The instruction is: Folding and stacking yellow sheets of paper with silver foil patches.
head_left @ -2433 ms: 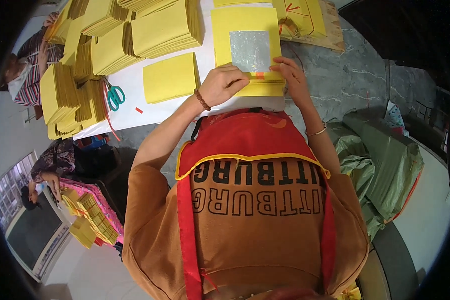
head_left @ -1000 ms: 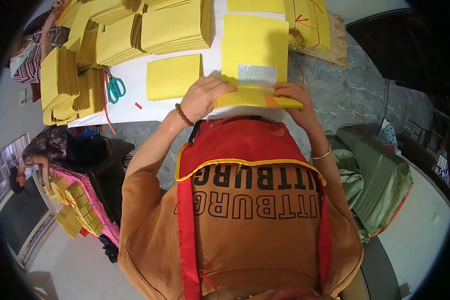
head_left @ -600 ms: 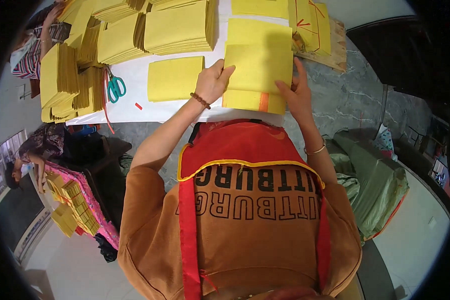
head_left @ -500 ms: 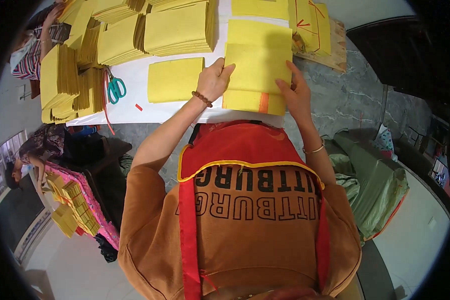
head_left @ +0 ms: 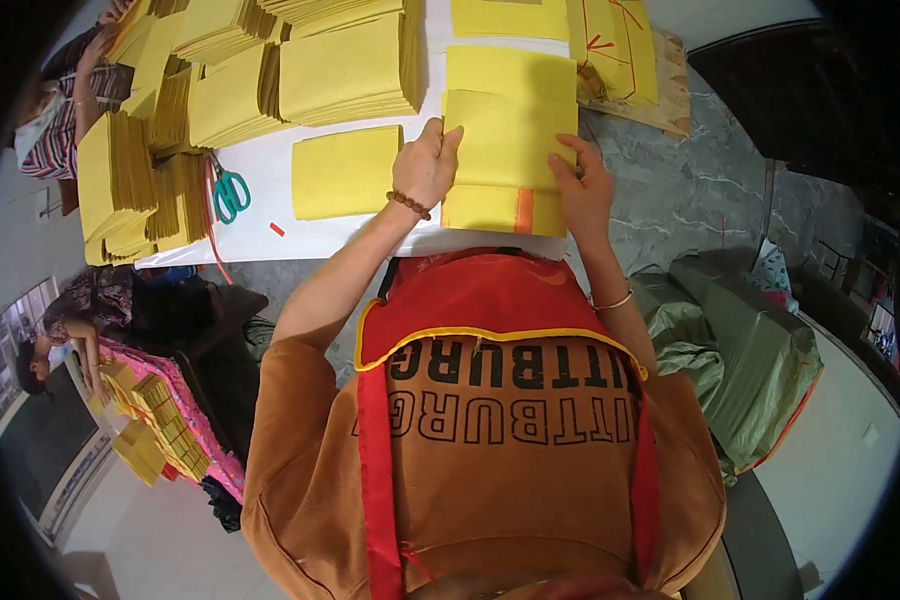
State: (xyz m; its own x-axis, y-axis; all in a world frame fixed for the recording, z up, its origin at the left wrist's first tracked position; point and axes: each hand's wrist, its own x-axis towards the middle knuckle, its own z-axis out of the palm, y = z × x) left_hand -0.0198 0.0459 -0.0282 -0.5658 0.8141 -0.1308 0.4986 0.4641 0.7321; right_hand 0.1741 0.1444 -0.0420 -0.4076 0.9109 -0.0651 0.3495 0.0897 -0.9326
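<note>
Yellow paper sheets [head_left: 510, 135] lie overlapping in front of me, with an orange strip [head_left: 524, 211] across the nearest part. My left hand [head_left: 427, 168], a beaded bracelet on its wrist, is closed at their left edge, its thumb on the paper. At the right edge, my right hand [head_left: 583, 188] has its thumb and index finger apart, their tips over the paper's edge. The other right fingers are partly hidden. A separate flat yellow pad [head_left: 342, 172] rests just left of my left hand.
Stacks of folded yellow paper [head_left: 340, 72] fill the far left of the white-covered table [head_left: 270, 250]. Teal-handled scissors [head_left: 230, 195] and a red scrap [head_left: 277, 229] lie left. A tied yellow bundle [head_left: 615, 50] is at far right. Other people work at left; a green wrapped pile [head_left: 740, 350] stands right.
My right hand has slid a little nearer along the right edge, its fingers drawn in from the side. My left hand keeps its place at the left edge.
</note>
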